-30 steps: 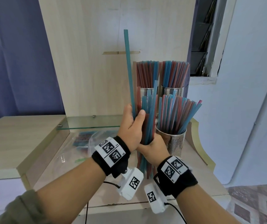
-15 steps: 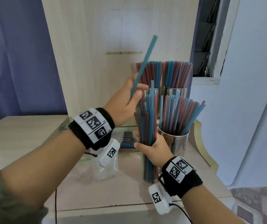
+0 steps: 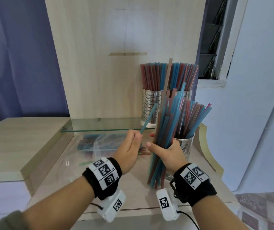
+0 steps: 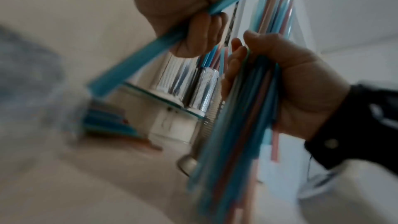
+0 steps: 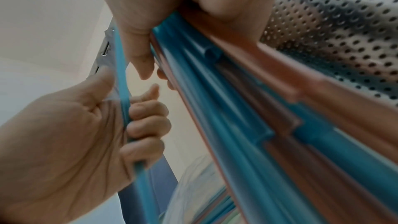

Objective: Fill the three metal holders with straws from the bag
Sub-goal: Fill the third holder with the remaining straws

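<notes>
Metal holders (image 3: 152,103) — straws (image 3: 151,75) inside

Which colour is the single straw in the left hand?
Blue; the single straw in the left hand shows best in the right wrist view.

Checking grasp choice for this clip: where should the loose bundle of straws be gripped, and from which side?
Grip the bundle of straws around its middle, from the right side, as the right hand does. The straws stand near upright with uneven ends, so a mid-length wrap should hold them together.
</notes>
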Demonstrator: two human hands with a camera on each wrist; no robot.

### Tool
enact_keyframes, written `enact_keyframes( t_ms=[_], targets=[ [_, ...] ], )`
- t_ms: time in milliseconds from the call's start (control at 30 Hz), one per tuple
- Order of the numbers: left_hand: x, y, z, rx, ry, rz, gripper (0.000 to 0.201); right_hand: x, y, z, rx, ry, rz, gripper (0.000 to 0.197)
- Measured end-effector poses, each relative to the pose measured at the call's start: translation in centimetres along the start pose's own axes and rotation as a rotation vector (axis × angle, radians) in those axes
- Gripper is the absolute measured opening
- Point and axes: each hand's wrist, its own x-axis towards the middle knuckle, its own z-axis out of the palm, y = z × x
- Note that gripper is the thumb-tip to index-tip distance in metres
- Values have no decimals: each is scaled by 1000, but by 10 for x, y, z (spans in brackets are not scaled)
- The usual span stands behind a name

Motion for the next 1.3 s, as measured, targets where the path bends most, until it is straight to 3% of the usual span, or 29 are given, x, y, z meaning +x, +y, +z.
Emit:
enact_keyframes(
  t_ms=[133, 233, 333, 467, 633, 700, 767, 833, 1000, 1133, 1200, 1300],
  targets=[
    [0, 0, 7, -131, 42, -27, 28, -4, -2, 2, 0, -30, -20, 28],
    [4, 11, 7, -419, 8, -134, 17, -5, -2, 6, -6, -58, -54, 35],
    [5, 14, 6, -630, -4, -198, 28, -4, -1, 7, -45, -39, -76, 37],
    [4, 17, 3, -642, 58, -248, 23, -6, 1, 11, -77, -18, -105, 39],
    [-4, 27, 8, -497, 67, -205, 21, -6, 0, 15, -34, 36, -79, 32],
    [1, 29, 4, -296, 77, -168, 19, -5, 0, 14, -30, 35, -80, 32],
    [8, 37, -3, -31, -44, -95, 35, -5, -1, 15, -55, 22, -90, 34],
    [19, 58, -12, 65, -91, -25, 47, -5, -2, 15, -101, 24, -95, 31],
    [52, 136, -49, 261, 142, 399, 68, -8, -2, 7, -103, -41, -25, 22],
    [80, 160, -56, 641, -4, 682, 65, -8, -6, 0, -104, -151, 16, 21],
    [89, 155, -52, 690, -139, 677, 52, -8, -9, -5, -63, -223, 60, 20],
    [90, 134, -40, 567, -250, 593, 40, -5, -11, -13, -38, -322, 119, 27]
  ],
)
